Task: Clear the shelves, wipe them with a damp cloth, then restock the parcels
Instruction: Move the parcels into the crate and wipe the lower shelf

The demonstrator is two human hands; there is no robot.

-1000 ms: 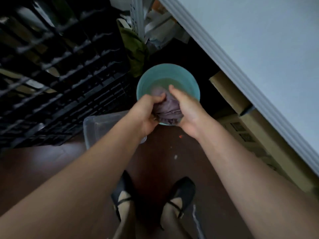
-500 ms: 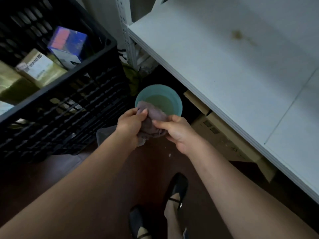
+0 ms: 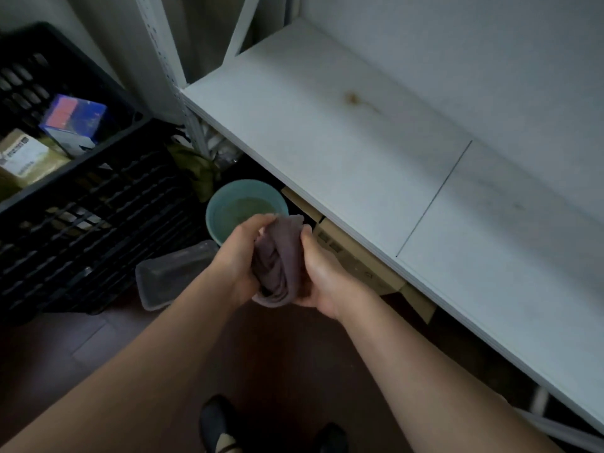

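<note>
A bunched purple-grey cloth [image 3: 279, 263] sits between both hands, above the floor and just in front of a teal bucket [image 3: 215, 220] of water. My left hand [image 3: 238, 259] grips its left side, my right hand [image 3: 322, 276] grips its right side. To the right runs a bare white shelf [image 3: 343, 132] with a brown stain [image 3: 354, 99] near its back. Parcels [image 3: 73, 120] lie in a black crate [image 3: 98, 204] at the left.
A clear plastic lidded box [image 3: 170, 273] lies on the dark floor beside the bucket. Cardboard boxes [image 3: 356, 266] sit under the shelf. A white upright post [image 3: 163, 57] stands at the shelf's left end. My shoes [image 3: 219, 426] show at the bottom.
Both hands have lifted the cloth up and away from the bucket, toward me. The view has risen, so the shelf top and the crate's parcels now show.
</note>
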